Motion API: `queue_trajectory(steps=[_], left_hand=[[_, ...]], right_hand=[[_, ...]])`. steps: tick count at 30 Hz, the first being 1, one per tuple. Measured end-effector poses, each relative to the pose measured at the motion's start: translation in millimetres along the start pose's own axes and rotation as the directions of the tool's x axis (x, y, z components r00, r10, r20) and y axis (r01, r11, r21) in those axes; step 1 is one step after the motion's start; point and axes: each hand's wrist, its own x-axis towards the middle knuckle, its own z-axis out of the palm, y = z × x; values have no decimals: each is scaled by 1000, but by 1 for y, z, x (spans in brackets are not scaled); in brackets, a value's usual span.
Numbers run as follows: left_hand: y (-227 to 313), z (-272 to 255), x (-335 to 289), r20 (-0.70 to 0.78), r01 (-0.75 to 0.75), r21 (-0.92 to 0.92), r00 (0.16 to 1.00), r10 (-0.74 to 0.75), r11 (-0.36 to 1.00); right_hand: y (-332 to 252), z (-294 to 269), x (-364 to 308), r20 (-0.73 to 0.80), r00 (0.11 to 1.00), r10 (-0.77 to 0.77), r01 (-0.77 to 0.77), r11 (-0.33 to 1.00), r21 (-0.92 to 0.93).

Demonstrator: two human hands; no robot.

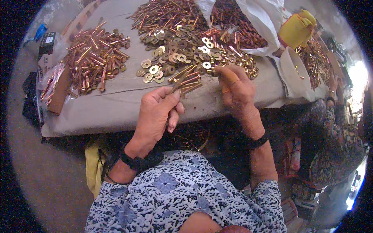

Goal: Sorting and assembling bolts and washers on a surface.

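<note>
The left hand (157, 112) pinches a brass bolt (176, 83) by its shank over the bench (116, 105); the right hand (235, 91) closes on a washer (213, 72) (small, stiff, slippery, best gripped at the rim).

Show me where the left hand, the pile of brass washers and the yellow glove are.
left hand (157, 112): head view, back of the hand.
pile of brass washers (182, 52): head view, middle of the heap.
yellow glove (296, 29): head view, palm area.
</note>
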Motion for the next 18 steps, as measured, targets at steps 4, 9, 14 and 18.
queue_trajectory(steps=[4, 9, 14, 18], left_hand=[[-2, 2, -1, -3, -6, 6, 1000, 6, 1000], [-4, 5, -2, -16, -24, 52, 1000, 25, 998], [-4, 7, -3, -18, -52, 86, 998, 54, 995], [-1, 10, -5, -64, -68, 205, 995, 83, 976]], right_hand=[[-9, 1, -3, 3, 1000, 31, -32, 996, 83], [-15, 1, -10, 44, 997, 57, -63, 989, 134], [-20, 2, -11, 41, 999, -34, 30, 994, 103], [-16, 4, -16, 39, 999, -30, 27, 995, 93]])
